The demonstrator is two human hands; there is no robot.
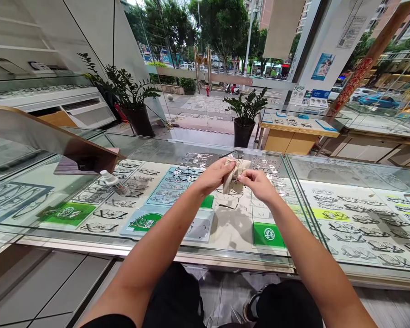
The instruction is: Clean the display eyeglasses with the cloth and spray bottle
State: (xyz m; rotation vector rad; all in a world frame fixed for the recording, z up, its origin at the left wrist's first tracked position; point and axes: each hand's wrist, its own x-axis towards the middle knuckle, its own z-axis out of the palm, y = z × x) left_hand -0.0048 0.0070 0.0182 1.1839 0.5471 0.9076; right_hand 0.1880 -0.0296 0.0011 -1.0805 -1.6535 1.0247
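Over the glass counter, my left hand (216,176) is closed on a folded beige cloth (235,184), thumb on top. A pair of thin-rimmed eyeglasses (239,166) lies against the cloth, partly covered by it and by my fingers. My right hand (259,185) pinches the eyeglasses near the cloth's right side, fingertips close together. A dark slender part of a frame sticks out above the cloth. A white bottle (114,183) with a printed label stands on the counter to the left of my hands.
Inside the glass display counter (232,237) lie rows of eyeglasses and green cards (269,234). A brown wooden board (54,136) stands at the left, by a striped mat (85,166). Beyond are potted plants (243,130), another display table (283,136) and the shop's glass front.
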